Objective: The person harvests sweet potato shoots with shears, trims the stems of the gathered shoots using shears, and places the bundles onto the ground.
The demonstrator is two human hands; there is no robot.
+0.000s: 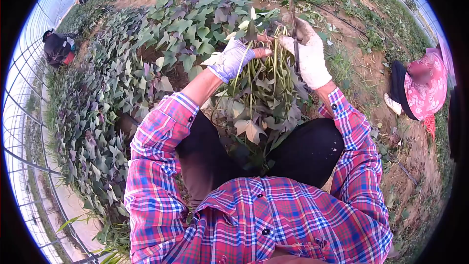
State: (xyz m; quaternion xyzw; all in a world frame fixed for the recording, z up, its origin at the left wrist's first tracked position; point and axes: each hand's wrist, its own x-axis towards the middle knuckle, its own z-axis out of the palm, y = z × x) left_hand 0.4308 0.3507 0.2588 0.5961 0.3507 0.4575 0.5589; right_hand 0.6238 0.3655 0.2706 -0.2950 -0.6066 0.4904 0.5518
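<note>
A bunch of leafy sweet potato vines (251, 76) hangs in front of my knees, stems gathered at the top and leaves drooping. My left hand (232, 60), in a lavender glove with bare fingertips, is closed around the stems from the left side. On the right, my right hand (311, 57) wears a whitish glove and is closed at the top of the bunch. A long thin dark strip (291, 5) runs through its grip, rising above the hand and reaching below it; its kind is unclear. Some of my right fingers are hidden.
Growing vines (105, 112) cover the ground on the left, beside a greenhouse frame (29, 161). Bare soil (376, 80) with scattered cuttings lies right. A person in pink patterned clothing (427, 90) is at the right; another in dark clothing (57, 49) is far left.
</note>
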